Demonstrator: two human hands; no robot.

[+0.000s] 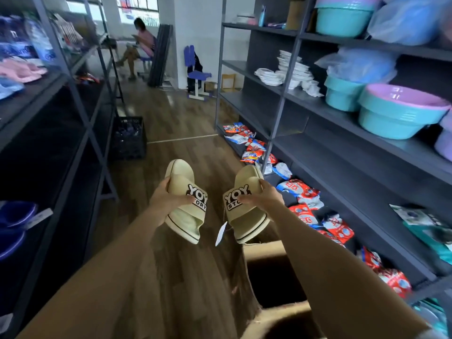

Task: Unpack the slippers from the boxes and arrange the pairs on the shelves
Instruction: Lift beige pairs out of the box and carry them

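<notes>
I hold a pair of cream slide slippers with black lettering on the straps, out in front of me over the wooden floor. My left hand grips the left slipper by its strap and side. My right hand grips the right slipper the same way; a white tag hangs from it. An open cardboard box stands below my right forearm, its inside dark. Dark metal shelves run along the left and the right.
Pink and blue slippers lie on the upper left shelf. Teal and pink basins, white dishes and red-blue packets fill the right shelves. A black crate stands by the left shelf. A seated person and a blue chair are far down the aisle.
</notes>
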